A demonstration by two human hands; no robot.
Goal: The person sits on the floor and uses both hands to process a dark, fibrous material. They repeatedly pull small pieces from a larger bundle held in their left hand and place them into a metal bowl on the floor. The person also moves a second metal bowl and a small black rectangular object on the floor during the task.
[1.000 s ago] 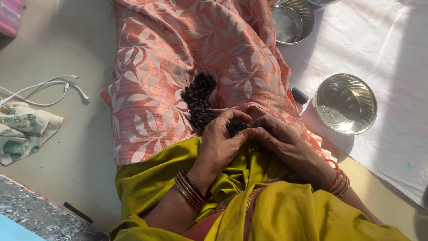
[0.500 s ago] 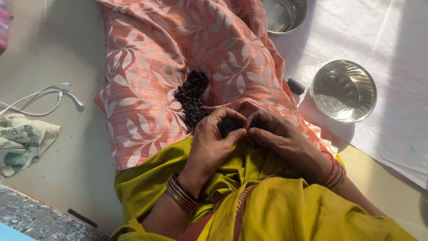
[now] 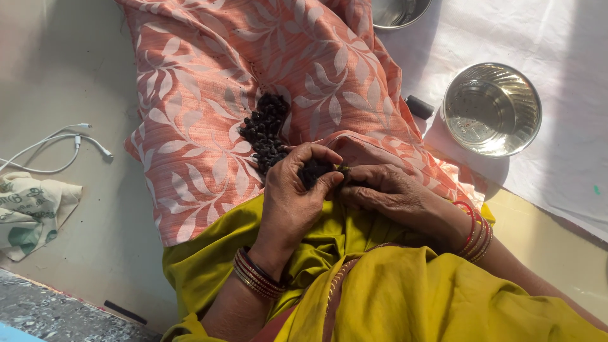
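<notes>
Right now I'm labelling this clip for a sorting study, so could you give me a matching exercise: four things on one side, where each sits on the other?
Things:
1. dark dried pieces
2. steel bowl
3. white cable
4. bangles

Places:
A. on the white sheet, at the right
B. on the bare floor, at the left
C. round the left wrist
D. heaped on the pink leaf-print cloth

Pairs: 1-D, 2-A, 3-B, 4-C
</notes>
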